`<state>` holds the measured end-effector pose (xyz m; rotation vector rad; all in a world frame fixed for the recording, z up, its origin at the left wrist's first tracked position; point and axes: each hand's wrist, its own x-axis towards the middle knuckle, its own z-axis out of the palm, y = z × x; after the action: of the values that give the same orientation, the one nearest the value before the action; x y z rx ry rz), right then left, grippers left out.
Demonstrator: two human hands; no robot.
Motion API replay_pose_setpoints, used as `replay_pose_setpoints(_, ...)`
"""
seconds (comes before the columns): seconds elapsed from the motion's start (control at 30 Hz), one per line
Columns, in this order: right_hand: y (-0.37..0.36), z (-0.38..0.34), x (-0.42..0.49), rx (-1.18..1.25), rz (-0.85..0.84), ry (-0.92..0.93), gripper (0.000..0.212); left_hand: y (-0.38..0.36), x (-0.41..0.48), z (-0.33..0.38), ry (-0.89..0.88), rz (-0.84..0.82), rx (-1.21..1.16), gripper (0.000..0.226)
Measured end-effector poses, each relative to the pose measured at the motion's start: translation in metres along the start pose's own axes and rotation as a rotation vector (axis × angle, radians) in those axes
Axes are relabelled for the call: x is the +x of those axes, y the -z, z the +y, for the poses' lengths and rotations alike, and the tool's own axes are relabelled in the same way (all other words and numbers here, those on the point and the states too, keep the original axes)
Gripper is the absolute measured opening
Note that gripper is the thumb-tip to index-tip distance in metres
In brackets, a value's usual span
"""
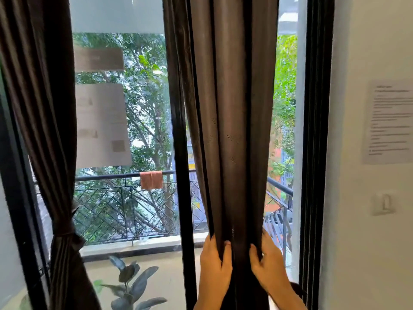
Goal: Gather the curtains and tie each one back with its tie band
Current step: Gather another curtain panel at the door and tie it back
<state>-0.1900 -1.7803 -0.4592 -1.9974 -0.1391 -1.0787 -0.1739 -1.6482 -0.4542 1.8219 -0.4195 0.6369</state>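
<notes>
Both hands grip the right curtain [232,121] low down: left hand [215,265] and right hand [268,265], fingers curled into the dark pleated folds, bunching it before the glass door's black frame [182,175]. Left curtain [42,121] hangs already cinched by its tie band [67,231]. Outside: balcony railing [107,176] with a pink cloth [151,180], leafy plant [131,285]. Paper sheet [388,121] on the white wall.

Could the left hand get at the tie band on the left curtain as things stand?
Probably not right away. The left hand is clamped on the right curtain together with the right hand, while the tie band cinches the left curtain well off to the side. Nothing blocks the way; it would have to let go first.
</notes>
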Motion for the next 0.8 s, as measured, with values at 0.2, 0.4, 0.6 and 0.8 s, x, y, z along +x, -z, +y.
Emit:
replay_pose_setpoints(0.2, 0.0, 0.016, -0.002, -0.016, 0.077, -0.115, 0.046, 0.003, 0.004, -0.009, -0.008, 0.043, 0.005, 0.024)
replay_pose_setpoints(0.4, -0.007, -0.006, -0.015, 0.055, -0.185, 0.027, 0.037, -0.005, -0.006, -0.006, 0.012, -0.084, 0.007, 0.017)
replay_pose_setpoints(0.6, 0.0, -0.007, -0.014, 0.056, -0.291, 0.046, 0.045, -0.003, -0.014, 0.01, -0.03, -0.163, 0.033, 0.022)
replay_pose_setpoints(0.8, 0.016, -0.008, -0.023, 0.037, -0.314, 0.03, 0.035, -0.004, -0.027, 0.017, -0.063, -0.162, 0.059, 0.013)
